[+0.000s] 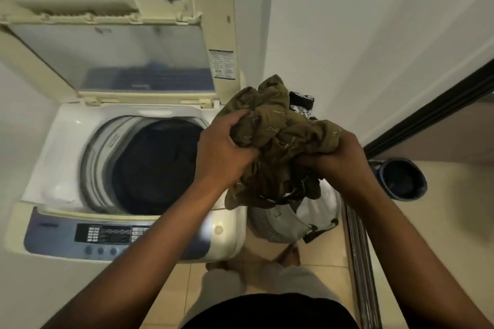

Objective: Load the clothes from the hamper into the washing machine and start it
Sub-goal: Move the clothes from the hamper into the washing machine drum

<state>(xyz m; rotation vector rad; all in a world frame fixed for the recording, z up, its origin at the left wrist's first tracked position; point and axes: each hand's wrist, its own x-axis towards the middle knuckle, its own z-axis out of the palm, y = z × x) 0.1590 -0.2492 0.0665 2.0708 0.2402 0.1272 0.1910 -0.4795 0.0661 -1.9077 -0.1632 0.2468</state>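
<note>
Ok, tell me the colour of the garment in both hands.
Olive green garment with small pale dashes; head view.

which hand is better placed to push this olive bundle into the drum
Left. The left hand grips the bundle on the side nearest the open drum, already at its rim. The right hand is on the far side, above the hamper.

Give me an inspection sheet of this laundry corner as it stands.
Surface: tiled floor, beige.
Job's things: washing machine lid up, dark laundry in the drum; olive clothes bundle held over the hamper.
Clutter: dark blue bucket on the floor.
Hands: left hand and right hand both grip the bundle.
Cables: nothing seen.
Surroundings: white walls, sliding door track.
</note>
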